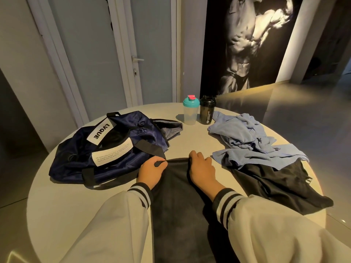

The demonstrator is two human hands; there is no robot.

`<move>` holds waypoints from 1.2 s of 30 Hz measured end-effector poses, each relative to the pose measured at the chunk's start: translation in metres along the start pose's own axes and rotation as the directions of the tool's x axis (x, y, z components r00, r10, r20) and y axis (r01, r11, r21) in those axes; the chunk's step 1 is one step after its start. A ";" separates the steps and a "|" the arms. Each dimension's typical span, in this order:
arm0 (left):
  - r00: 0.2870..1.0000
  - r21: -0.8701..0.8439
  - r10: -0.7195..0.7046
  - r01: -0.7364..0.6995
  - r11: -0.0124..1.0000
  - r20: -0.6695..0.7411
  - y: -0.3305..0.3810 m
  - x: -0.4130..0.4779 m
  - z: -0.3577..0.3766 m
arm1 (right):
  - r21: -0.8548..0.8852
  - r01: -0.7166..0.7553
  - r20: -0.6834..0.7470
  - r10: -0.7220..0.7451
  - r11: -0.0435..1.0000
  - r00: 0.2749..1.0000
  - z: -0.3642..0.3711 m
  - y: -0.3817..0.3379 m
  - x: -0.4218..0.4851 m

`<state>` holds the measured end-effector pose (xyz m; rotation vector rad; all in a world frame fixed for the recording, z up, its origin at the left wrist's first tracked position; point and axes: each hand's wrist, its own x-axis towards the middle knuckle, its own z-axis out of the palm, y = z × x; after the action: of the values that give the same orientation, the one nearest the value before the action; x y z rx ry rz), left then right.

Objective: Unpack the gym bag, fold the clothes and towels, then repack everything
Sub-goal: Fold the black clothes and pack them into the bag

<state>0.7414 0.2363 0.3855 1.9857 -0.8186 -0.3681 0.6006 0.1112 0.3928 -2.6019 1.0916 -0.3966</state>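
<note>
A black garment [174,196] lies flat on the worktop [76,205]. The left hand [152,168] and right hand [202,168] grip its far edge, a little apart. A navy gym bag [117,149] slumps just left. Crumpled blue towels [245,137] overlap another dark garment [275,186] on the right.
</note>
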 end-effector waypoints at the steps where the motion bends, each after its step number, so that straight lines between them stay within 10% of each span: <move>1: 1.000 0.017 -0.013 0.013 1.000 -0.009 0.000 0.001 0.001 | 0.003 -0.009 0.007 0.009 1.000 1.000 -0.001 0.001 0.002; 12: 0.993 0.018 -0.021 0.024 1.000 -0.112 -0.010 0.002 0.009 | -0.168 0.019 -0.165 -0.047 0.986 0.985 0.014 -0.002 -0.004; 21: 0.994 -0.022 0.064 -0.066 0.998 -0.091 -0.012 -0.015 -0.001 | -0.067 0.153 0.102 -0.146 0.986 0.984 0.021 0.004 -0.013; 27: 0.995 0.364 0.088 -0.064 0.929 -0.051 -0.012 -0.035 0.007 | -0.082 0.146 0.257 -0.121 0.986 0.959 0.013 0.011 -0.014; 33: 0.991 0.495 -0.004 0.070 0.866 -0.132 -0.008 -0.066 0.004 | -0.057 0.172 -0.029 -0.174 0.983 0.984 0.000 -0.004 -0.052; 36: 0.982 0.496 -0.033 0.122 0.860 -0.185 -0.008 -0.085 0.003 | -0.122 0.134 0.130 -0.118 0.983 0.984 -0.003 -0.009 -0.070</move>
<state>0.6811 0.2947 0.3717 2.5060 -0.7788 -0.0173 0.5578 0.1674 0.3888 -2.7788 0.9441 -0.1952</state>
